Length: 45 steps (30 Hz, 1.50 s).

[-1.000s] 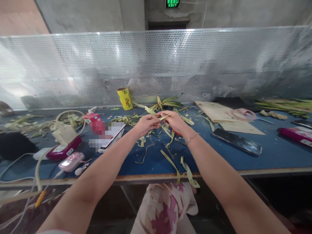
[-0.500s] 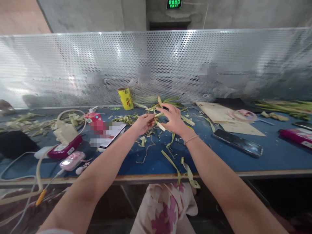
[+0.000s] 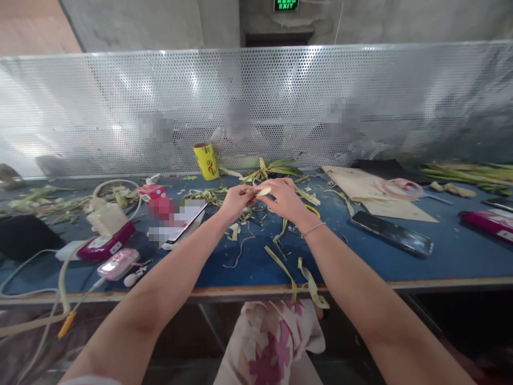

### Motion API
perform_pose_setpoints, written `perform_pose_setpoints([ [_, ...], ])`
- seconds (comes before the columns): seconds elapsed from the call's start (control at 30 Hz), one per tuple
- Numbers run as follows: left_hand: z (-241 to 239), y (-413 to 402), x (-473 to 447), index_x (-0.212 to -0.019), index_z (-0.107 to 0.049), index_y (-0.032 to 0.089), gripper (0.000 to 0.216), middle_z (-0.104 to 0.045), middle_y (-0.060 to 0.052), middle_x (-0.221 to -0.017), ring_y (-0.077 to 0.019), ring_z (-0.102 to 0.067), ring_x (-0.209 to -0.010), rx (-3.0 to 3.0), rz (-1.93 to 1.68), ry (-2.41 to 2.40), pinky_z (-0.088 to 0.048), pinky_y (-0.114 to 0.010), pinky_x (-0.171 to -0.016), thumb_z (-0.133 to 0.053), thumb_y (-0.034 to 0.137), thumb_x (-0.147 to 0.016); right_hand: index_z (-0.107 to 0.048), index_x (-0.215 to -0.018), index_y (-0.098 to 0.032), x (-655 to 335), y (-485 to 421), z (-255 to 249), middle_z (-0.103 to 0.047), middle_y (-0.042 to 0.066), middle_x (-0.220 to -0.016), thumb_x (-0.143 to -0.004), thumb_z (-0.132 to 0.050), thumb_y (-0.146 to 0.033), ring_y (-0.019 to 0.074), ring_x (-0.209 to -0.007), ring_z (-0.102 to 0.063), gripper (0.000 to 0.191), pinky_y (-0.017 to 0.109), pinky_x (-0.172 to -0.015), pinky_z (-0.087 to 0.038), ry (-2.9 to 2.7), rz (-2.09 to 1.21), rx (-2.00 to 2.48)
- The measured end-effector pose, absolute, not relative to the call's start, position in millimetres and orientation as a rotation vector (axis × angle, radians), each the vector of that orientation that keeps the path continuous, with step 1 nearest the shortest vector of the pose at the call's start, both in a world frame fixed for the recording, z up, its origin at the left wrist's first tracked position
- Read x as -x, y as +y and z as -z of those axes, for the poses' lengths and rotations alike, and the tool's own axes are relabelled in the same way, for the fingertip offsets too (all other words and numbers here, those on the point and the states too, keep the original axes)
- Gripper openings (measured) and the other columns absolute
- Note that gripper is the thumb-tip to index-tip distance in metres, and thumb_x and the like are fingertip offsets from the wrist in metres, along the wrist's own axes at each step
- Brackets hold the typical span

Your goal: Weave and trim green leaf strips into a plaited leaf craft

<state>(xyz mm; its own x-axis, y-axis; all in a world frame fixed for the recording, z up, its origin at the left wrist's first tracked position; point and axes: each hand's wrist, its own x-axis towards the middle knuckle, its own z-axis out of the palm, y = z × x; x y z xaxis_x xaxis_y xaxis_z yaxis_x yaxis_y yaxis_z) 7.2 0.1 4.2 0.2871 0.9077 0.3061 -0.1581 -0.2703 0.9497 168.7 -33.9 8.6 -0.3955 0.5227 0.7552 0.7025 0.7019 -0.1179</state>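
Over the middle of the blue table, my left hand (image 3: 239,200) and my right hand (image 3: 284,200) meet with fingers closed. Between them is a pale yellow-green leaf strip (image 3: 264,191), pinched by the fingertips of both; much of it is hidden. Just behind the hands lies a woven bundle of green leaf strips (image 3: 263,170) with pointed ends sticking out. Small leaf scraps (image 3: 235,231) are scattered below the hands. Two longer leaf strips (image 3: 310,283) hang toward the table's front edge.
A yellow cardboard tube (image 3: 207,162) stands near the perforated metal screen (image 3: 256,80). To the left are a red box (image 3: 154,198), a phone (image 3: 185,224) and cables. On the right lie a black phone (image 3: 390,235), brown paper (image 3: 368,190), pink tape rolls (image 3: 401,189) and long green leaves (image 3: 473,174).
My right hand has moved down and closed its spread fingers on the leaf strip beside my left hand. The woven bundle behind now shows more fully.
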Motion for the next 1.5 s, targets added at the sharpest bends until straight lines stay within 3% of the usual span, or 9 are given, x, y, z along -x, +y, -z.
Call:
perform_pose_setpoints([
  [0.13,-3.1,1.0,-7.0,-0.069,-0.064,0.012,0.022,-0.056,0.000,-0.059,-0.0078,-0.051,-0.055,-1.583,-1.215,0.703,-0.042,-0.023,-0.058,-0.070,0.032,-0.062,-0.065,-0.087,-0.018,-165.8,-26.3,-6.4,-0.065,0.008,-0.091,-0.086,-0.046,-0.032,0.0190,-0.085,-0.057,0.024,0.031,-0.076,-0.040,-1.953,0.098,0.956],
  [0.3,-9.8,-7.5,-7.1,-0.070,-0.065,0.013,0.021,-0.056,0.001,-0.056,-0.0089,-0.050,-0.055,-1.806,-1.196,0.780,-0.040,-0.023,-0.057,-0.069,0.033,-0.062,-0.062,-0.070,-0.017,-162.1,-19.8,-1.9,-0.058,0.002,-0.061,-0.080,-0.050,-0.040,0.0150,-0.061,-0.052,0.027,0.027,-0.061,-0.040,-1.759,-0.164,1.063],
  [0.53,-6.8,-4.3,-7.8,-0.062,-0.059,0.015,0.024,-0.053,0.002,-0.054,-0.0083,-0.048,-0.053,-1.663,-1.296,0.813,-0.039,-0.022,-0.055,-0.069,0.036,-0.061,-0.063,-0.080,-0.016,-169.8,-12.4,-1.8,-0.062,0.008,-0.085,-0.078,-0.050,-0.034,0.0180,-0.082,-0.056,0.022,0.033,-0.077,-0.043,-1.605,-0.182,1.167],
  [0.73,-5.5,-0.4,-6.9,-0.062,-0.056,0.015,0.025,-0.050,0.003,-0.053,-0.0070,-0.047,-0.050,-1.520,-1.330,0.781,-0.039,-0.021,-0.054,-0.071,0.035,-0.061,-0.062,-0.080,-0.016,-172.0,-18.3,-3.3,-0.060,0.002,-0.063,-0.074,-0.057,-0.031,0.0117,-0.054,-0.052,0.018,0.027,-0.055,-0.044,-1.554,-0.749,1.180],
  [0.97,-5.6,-1.3,-3.8,-0.060,-0.052,0.016,0.019,-0.049,0.003,-0.046,-0.0084,-0.045,-0.044,-1.796,-1.217,1.025,-0.035,-0.022,-0.049,-0.060,0.031,-0.069,-0.064,-0.081,-0.016,-166.6,-31.0,-12.4,-0.064,0.003,-0.069,-0.069,-0.062,-0.030,0.0133,-0.060,-0.056,0.019,0.028,-0.059,-0.045,-1.616,-0.554,1.005],
  [1.13,-9.5,-9.4,-4.1,-0.061,-0.053,0.016,0.012,-0.049,0.003,-0.046,-0.0098,-0.048,-0.046,-2.000,-1.108,1.042,-0.035,-0.021,-0.050,-0.055,0.025,-0.069,-0.068,-0.093,-0.017,-165.8,-25.8,-7.7,-0.065,0.005,-0.079,-0.077,-0.056,-0.029,0.0151,-0.072,-0.058,0.023,0.031,-0.069,-0.045,-1.782,-0.417,0.900],
  [1.3,-12.1,-18.8,-10.0,-0.063,-0.055,0.015,0.009,-0.050,0.003,-0.050,-0.0090,-0.047,-0.047,-2.003,-1.058,0.975,-0.035,-0.021,-0.049,-0.058,0.023,-0.067,-0.072,-0.082,-0.019,-168.5,-18.8,-4.3,-0.057,0.004,-0.079,-0.078,-0.057,-0.035,0.0144,-0.072,-0.053,0.022,0.032,-0.069,-0.043,-1.778,-0.185,0.941],
  [1.5,-9.7,-20.7,-13.4,-0.065,-0.056,0.014,0.020,-0.052,0.001,-0.052,-0.0097,-0.048,-0.048,-1.814,-1.090,0.875,-0.039,-0.023,-0.051,-0.062,0.032,-0.071,-0.072,-0.084,-0.021,-167.1,-17.6,-2.9,-0.057,0.004,-0.081,-0.078,-0.057,-0.039,0.0154,-0.076,-0.054,0.024,0.032,-0.071,-0.044,-1.760,-0.252,0.941],
])
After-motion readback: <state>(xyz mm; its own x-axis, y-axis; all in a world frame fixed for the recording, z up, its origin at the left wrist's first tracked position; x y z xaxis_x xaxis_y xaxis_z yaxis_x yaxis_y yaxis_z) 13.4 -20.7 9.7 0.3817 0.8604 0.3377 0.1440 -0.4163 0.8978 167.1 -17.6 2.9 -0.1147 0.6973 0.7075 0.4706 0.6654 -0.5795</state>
